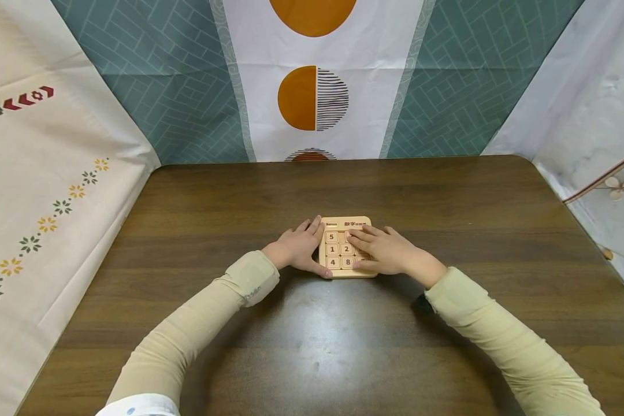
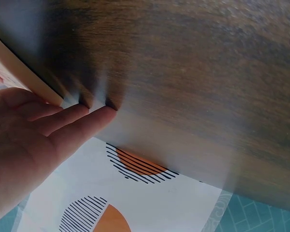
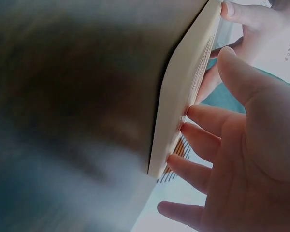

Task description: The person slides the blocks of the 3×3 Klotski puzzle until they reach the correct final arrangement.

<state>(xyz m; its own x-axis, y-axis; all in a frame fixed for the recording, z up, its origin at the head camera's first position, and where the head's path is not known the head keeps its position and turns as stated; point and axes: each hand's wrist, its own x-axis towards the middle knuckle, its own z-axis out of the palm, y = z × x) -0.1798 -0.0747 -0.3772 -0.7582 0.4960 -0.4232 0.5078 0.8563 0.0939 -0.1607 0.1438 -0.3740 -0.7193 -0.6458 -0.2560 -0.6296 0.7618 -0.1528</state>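
Observation:
A light wooden number slide puzzle (image 1: 338, 221) lies flat on the table, with square tiles marked 5, 1, 2, 4 and 8 showing. My left hand (image 1: 301, 247) rests at its left side, fingers stretched along the edge and the thumb at the near left corner. In the left wrist view, two fingertips of that hand (image 2: 38, 125) reach past the board's edge (image 2: 21, 72). From the right, my right hand (image 1: 392, 251) lies over the right-hand tiles and hides several. The right wrist view has its fingertips touching the puzzle's top (image 3: 181, 92), with the thumb raised.
The brown wooden table (image 1: 229, 196) has rounded far corners. Behind it hangs a patterned cloth (image 1: 187, 104) with orange circles. White embroidered fabric (image 1: 47, 190) borders the left side, and pale floral fabric (image 1: 593, 86) the right.

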